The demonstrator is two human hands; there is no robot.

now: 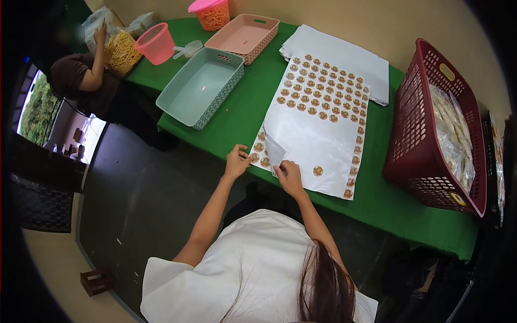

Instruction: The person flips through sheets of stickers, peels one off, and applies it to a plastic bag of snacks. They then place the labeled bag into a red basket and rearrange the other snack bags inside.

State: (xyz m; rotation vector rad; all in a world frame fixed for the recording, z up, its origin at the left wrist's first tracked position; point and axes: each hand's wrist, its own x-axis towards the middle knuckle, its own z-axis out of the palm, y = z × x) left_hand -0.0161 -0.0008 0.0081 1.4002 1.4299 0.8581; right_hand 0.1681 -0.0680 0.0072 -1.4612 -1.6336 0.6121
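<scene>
Sheets of round brown-and-gold stickers lie stacked at the table's front edge. Much of the top sticker sheet (307, 142) is bare white; rows of stickers fill its far part, and one single sticker (318, 170) sits near its front. My right hand (290, 176) pinches this sheet's near-left corner, which is curled up and back. Beneath it shows the lower sticker sheet (260, 138), with stickers along its left edge. My left hand (237, 162) is at the lower sheet's near-left corner, its fingertips closed at the edge beside a sticker (254, 158).
White sheets (344, 64) lie behind. A maroon basket (412, 124) of packed bags stands right. Left are a green tray (196, 94), pink tray (242, 35), scoop (189, 49), pink container (155, 44) and orange-filled tub (212, 16). Another person (81, 75) handles a snack bag (123, 51).
</scene>
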